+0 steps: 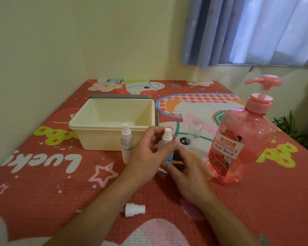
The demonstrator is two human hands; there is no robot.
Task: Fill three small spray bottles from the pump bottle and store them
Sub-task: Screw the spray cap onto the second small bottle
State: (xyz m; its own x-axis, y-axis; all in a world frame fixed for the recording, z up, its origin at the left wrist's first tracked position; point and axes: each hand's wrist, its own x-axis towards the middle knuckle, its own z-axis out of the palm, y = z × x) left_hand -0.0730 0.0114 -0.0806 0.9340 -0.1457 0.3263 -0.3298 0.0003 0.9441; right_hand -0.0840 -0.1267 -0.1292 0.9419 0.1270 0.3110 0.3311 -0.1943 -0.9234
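Holding a small spray bottle (167, 137) upright at the centre of the frame, the left hand (146, 153) curls round its body while the right hand (185, 172) pinches it near the neck, below the white sprayer. A second spray bottle (126, 144), capped, stands just left, in front of the cream bin (89, 119). An uncapped clear bottle (195, 129) stands right of centre, near the pink pump bottle (238, 139). A loose sprayer top (134, 209) lies at lower centre. Twisting too hard could jerk the light bottle loose, and a careless right forearm could knock the uncapped one over.
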